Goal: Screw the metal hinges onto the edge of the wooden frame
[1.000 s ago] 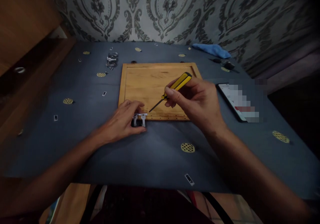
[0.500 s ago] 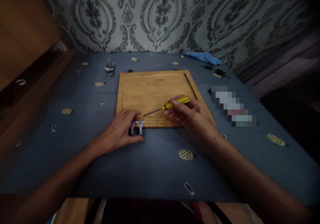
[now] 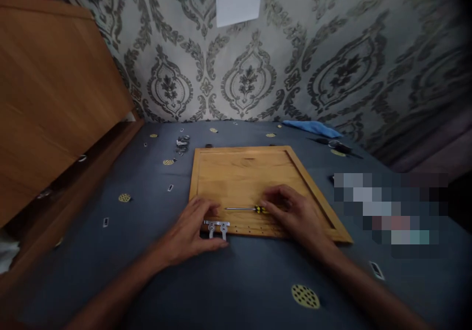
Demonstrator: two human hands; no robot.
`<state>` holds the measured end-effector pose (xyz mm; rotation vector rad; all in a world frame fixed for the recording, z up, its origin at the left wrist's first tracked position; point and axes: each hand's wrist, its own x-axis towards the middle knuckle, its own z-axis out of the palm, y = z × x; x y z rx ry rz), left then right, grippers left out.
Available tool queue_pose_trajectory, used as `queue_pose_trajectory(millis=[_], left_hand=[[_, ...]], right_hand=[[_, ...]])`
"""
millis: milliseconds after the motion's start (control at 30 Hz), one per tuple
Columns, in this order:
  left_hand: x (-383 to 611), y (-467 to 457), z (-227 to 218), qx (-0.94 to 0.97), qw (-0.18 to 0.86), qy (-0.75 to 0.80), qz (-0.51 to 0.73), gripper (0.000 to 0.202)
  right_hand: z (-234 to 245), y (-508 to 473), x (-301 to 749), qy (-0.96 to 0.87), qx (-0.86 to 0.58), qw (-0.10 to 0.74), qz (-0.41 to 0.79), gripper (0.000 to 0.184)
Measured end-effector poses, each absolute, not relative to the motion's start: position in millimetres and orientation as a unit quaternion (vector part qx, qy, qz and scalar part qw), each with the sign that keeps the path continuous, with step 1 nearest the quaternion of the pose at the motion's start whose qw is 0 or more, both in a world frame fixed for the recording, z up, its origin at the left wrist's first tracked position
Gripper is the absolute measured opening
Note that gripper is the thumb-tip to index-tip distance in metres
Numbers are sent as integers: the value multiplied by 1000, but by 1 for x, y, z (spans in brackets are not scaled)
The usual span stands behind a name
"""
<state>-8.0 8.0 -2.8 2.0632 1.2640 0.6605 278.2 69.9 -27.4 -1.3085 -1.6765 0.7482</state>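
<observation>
A wooden board (image 3: 239, 177) lies on the dark blue tablecloth (image 3: 155, 251). At its near edge sits a small metal bracket (image 3: 217, 227), and my left hand (image 3: 191, 229) presses on it with curled fingers. My right hand (image 3: 293, 214) rests on the board, laid over the yellow-and-black handle of a screwdriver (image 3: 245, 209). The screwdriver lies flat on the board, its shaft pointing left towards the bracket.
A heap of small metal parts (image 3: 182, 143) sits at the back left of the cloth. A blue cloth (image 3: 313, 128) and dark tools (image 3: 341, 146) lie at the back right. A wooden cabinet (image 3: 47, 99) stands on the left, patterned wallpaper behind. A blurred flat object (image 3: 383, 212) lies right of the board.
My right hand has lowered the screwdriver from a raised, tilted hold until it lies flat on the board. The view has tilted upwards. My left hand stays on the bracket.
</observation>
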Motion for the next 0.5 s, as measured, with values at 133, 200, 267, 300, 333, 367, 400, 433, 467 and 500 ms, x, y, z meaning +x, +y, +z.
queue_pose_trajectory(millis=[133,200,267,300,333,367,400,433,467,500], left_hand=[[-10,10,-2,784,299,473,269,49],[-13,12,-3,778,285,477,292,40],[-15,14,-4,768,262,484,327,30],[-16,15,-5,763,251,487,343,26],[-17,16,-5,758,240,489,358,23],[-18,16,-6,755,231,489,370,20],[-19,17,-7,754,222,487,380,17],[-19,17,-8,754,214,485,387,15],[-20,17,-8,756,204,482,393,14],[-20,17,-9,758,194,479,397,13]], right_hand=[[-28,72,280,-731,-496,420,210,16],[-19,79,274,-757,-475,408,189,15],[-5,92,258,-793,-430,381,202,16],[2,101,246,-816,-395,366,209,17],[8,111,230,-842,-355,347,211,19],[13,123,211,-867,-316,323,211,19],[15,135,191,-880,-290,308,216,19],[16,148,169,-887,-275,300,218,18],[15,161,147,-892,-263,295,219,16],[11,174,125,-895,-255,297,216,15]])
